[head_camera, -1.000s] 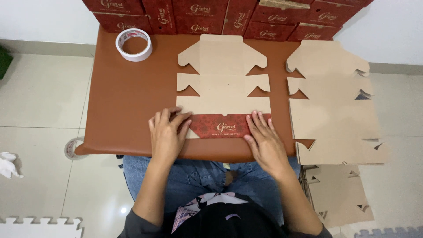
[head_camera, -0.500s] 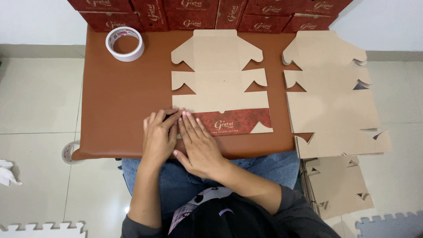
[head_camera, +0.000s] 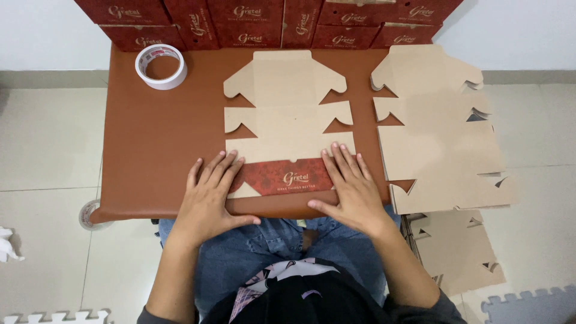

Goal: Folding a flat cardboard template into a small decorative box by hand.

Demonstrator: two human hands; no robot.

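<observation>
A flat die-cut cardboard box blank [head_camera: 288, 117] lies on the brown table [head_camera: 156, 138], plain side up. Its near flap [head_camera: 282, 177] is folded over and shows a red patterned face. My left hand [head_camera: 210, 195] presses flat on the left end of that flap, fingers spread. At the flap's right end my right hand [head_camera: 351, 189] lies flat too, fingers apart. Neither hand grips anything.
A roll of white tape [head_camera: 161, 66] sits at the table's far left. A stack of flat blanks [head_camera: 438, 132] overhangs the table's right side, with more blanks [head_camera: 456, 252] on the floor below. Red printed boxes [head_camera: 270, 21] line the far edge. Foam mats lie on the tiled floor.
My right hand has slid from the flap's left part, beside the left hand, back to its right end. The left hand stayed in place.
</observation>
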